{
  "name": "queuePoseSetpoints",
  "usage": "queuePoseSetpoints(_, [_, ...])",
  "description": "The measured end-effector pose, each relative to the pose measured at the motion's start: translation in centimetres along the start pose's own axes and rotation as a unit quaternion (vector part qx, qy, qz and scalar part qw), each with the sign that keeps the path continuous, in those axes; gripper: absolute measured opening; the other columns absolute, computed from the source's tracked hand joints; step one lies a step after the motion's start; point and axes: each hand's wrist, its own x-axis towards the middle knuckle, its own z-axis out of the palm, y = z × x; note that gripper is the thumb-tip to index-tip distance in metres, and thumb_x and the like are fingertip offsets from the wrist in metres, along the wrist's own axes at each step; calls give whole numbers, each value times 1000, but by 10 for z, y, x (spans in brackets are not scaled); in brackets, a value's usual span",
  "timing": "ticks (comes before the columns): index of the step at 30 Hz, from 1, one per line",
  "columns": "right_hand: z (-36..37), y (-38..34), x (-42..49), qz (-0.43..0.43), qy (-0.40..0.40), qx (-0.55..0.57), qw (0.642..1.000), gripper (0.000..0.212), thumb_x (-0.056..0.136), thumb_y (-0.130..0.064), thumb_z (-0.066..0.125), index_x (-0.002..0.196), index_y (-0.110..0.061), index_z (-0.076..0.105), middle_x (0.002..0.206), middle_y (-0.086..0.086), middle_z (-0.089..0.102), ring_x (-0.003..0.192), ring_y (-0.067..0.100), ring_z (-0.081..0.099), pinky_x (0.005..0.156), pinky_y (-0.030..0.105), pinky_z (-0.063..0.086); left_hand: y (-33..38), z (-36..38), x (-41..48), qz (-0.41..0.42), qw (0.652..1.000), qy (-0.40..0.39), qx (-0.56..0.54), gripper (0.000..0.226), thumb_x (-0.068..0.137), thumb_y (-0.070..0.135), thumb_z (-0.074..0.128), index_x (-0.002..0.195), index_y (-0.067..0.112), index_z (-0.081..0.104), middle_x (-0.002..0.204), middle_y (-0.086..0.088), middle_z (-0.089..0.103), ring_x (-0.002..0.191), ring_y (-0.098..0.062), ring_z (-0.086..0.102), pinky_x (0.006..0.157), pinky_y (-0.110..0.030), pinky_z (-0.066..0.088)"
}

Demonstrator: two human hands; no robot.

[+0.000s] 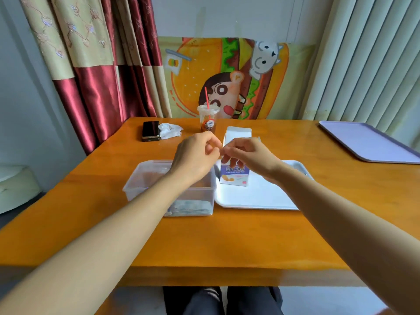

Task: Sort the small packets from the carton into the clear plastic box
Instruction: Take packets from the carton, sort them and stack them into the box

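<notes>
My left hand point(195, 153) and nearer right hand point(248, 155) curl over the upright carton point(234, 177); what they pinch, I cannot tell.

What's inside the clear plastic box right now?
Small packets lie stacked along the near wall of the clear plastic box. The left forearm covers part of its middle; the far end looks bare.

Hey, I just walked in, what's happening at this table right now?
A person sits at a wooden table, both hands meeting just above an open carton that stands on a white tray. The left hand and right hand have curled fingers, tips close together; whether they pinch a packet is too small to tell. The clear plastic box beside the tray already holds some packets at its near end.
</notes>
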Motion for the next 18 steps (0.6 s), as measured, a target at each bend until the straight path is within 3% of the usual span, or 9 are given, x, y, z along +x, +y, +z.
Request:
queuePoseSetpoints(5, [-76,67,-33,104,107,-90,985,18,91,-12,54,91,-7,71,85,10,73,64,12,61,54,18,42,53,77,13,26,995,-90,-40,15,91,17,56,103,21,64,88,4,61,77,-15,56,60,-23,40])
queuePoseSetpoints(8, [-102,112,-44,185,139,-210,950,19,87,-13,56,101,-11,69,99,8,70,87,22,64,71,28,48,64,120,17,33,985,-167,-29,16,91,18,54,104,20,64,93,3,62,78,-18,55,64,-25,37])
queuePoseSetpoints(14, [-99,162,-44,213,95,-366,901,44,89,-33,59,128,-14,51,126,9,54,118,30,48,92,37,42,51,172,25,2,972,-234,29,25,93,18,50,116,20,57,109,0,61,89,-16,57,72,-24,37])
queuePoseSetpoints(16, [-95,168,-38,219,74,-430,873,45,89,-38,57,129,-18,51,127,8,52,119,29,46,92,37,38,44,178,29,-9,969,-244,39,27,92,19,51,119,20,56,111,-1,60,94,-18,58,75,-25,39])
queuePoseSetpoints(18, [-94,170,-33,216,75,-443,867,41,86,-37,60,124,-21,54,124,6,53,117,27,45,89,36,36,38,182,32,-17,968,-248,41,29,92,19,52,121,20,55,112,-1,59,97,-19,59,78,-26,42])
